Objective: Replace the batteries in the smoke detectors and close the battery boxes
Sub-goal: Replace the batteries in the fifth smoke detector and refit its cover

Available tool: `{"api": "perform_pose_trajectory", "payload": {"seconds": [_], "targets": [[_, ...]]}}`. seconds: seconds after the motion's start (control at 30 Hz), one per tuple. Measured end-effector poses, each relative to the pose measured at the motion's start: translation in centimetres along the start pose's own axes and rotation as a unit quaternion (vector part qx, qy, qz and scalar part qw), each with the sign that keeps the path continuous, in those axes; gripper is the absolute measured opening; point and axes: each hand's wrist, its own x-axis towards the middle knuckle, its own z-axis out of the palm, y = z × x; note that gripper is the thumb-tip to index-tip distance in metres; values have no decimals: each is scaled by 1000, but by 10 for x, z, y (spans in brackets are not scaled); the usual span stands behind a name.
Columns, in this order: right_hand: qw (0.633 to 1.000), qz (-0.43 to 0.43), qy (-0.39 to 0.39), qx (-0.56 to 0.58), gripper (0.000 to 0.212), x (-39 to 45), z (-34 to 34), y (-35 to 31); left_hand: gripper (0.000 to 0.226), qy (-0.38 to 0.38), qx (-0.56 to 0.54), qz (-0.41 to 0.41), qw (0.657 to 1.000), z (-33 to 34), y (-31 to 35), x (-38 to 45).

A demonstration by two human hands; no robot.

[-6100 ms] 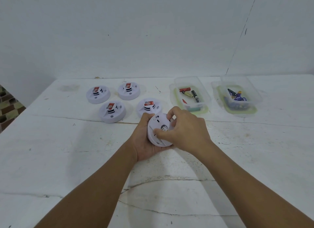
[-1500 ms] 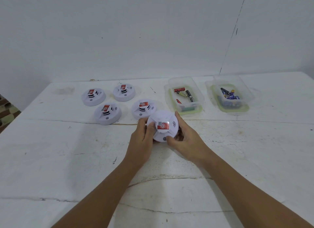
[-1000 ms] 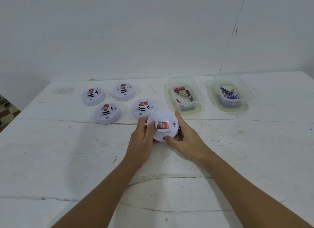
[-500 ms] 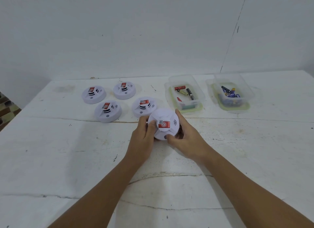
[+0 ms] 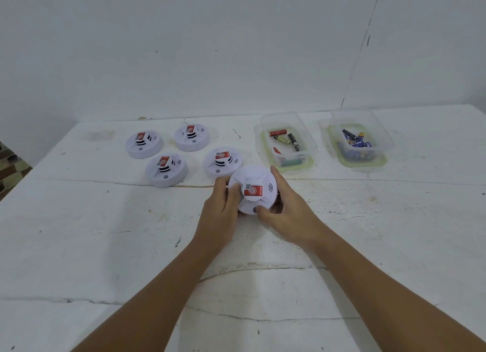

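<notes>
A round white smoke detector [image 5: 252,179] with a red label faces up towards me, held between both hands just above the table. My left hand [image 5: 221,215] grips its left rim and my right hand [image 5: 286,215] grips its right rim and front edge. Its battery side is hidden underneath. Several more white detectors lie face up behind it, the nearest [image 5: 222,161] just beyond my left fingers. A clear box of mixed batteries [image 5: 288,144] and a second clear box of blue batteries [image 5: 356,141] stand at the back right.
The white table [image 5: 105,233] has cracks across its surface and ends at a white wall behind. Three other detectors [image 5: 166,169] sit in a cluster at the back left. A patterned floor shows past the table's left edge.
Six seconds ago the detector was held with its back side towards me; now its labelled face is up. Over the last second and a half the hands have barely moved.
</notes>
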Motion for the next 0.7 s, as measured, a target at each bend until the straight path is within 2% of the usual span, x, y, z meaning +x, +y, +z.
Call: {"api": "perform_pose_trajectory", "payload": {"seconds": [0.7], "targets": [[1000, 3, -12, 12, 106, 1, -2, 2, 17, 3, -4, 4, 1000, 0, -1, 0]]}}
